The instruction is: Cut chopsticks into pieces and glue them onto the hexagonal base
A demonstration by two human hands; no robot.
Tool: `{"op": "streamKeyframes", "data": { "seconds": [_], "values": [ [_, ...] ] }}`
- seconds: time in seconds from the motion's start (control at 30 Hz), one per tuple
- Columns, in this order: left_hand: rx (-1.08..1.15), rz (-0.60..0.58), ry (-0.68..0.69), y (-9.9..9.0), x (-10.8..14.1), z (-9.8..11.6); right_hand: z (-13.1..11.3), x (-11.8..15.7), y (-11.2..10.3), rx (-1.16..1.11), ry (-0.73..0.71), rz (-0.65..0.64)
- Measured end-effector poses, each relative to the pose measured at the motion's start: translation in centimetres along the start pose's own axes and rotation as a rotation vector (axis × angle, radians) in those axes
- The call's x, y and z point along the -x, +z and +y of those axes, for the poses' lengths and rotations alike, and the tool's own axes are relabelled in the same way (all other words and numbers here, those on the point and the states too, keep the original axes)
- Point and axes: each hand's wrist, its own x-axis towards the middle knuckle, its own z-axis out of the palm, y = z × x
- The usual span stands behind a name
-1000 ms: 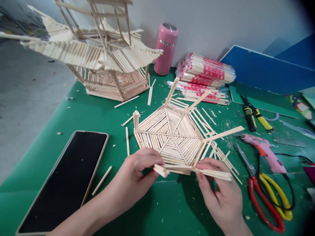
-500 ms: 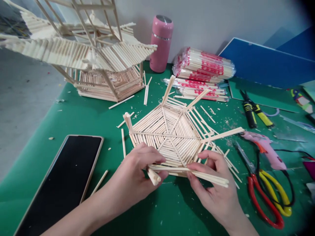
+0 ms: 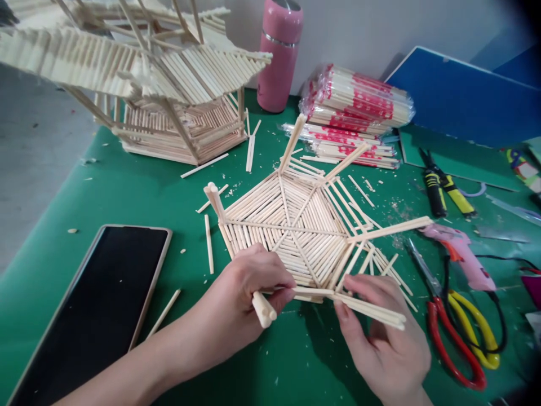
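Note:
A hexagonal base of wooden sticks (image 3: 270,203) lies on the green table, with posts of bundled sticks leaning outward at its corners. My left hand (image 3: 257,293) is closed, pinching a thin wooden stick (image 3: 315,291) along the base's near edge. The front left post (image 3: 264,310) juts toward me, its lower part hidden by those fingers. At the near right corner, my right hand (image 3: 380,332) has thumb and fingers closed about the foot of another stick post (image 3: 372,312). The thin stick's right end meets that post there; whether it is glued cannot be seen.
A stick pavilion model (image 3: 169,84) stands at back left, beside a pink flask (image 3: 279,56) and packs of chopsticks (image 3: 355,101). A phone (image 3: 93,304) lies left. Right are pliers (image 3: 448,186), a pink glue gun (image 3: 465,254) and scissors (image 3: 452,332). Loose sticks lie around.
The left fingertips have shifted slightly right along the thin stick and pinch it more closely. My right hand has moved a little right and down. The whole view has tilted slightly.

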Motion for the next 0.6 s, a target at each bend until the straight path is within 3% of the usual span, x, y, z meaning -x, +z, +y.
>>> {"op": "streamKeyframes", "data": {
  "seconds": [0.1,0.6],
  "values": [
    [0.014,-0.086,0.034,-0.04,0.05,-0.13,0.12,0.17,0.11,-0.064,-0.042,0.013],
    [0.042,-0.124,0.102,0.04,0.08,-0.48,0.51,0.50,0.17,-0.076,-0.058,-0.047]
  ]
}}
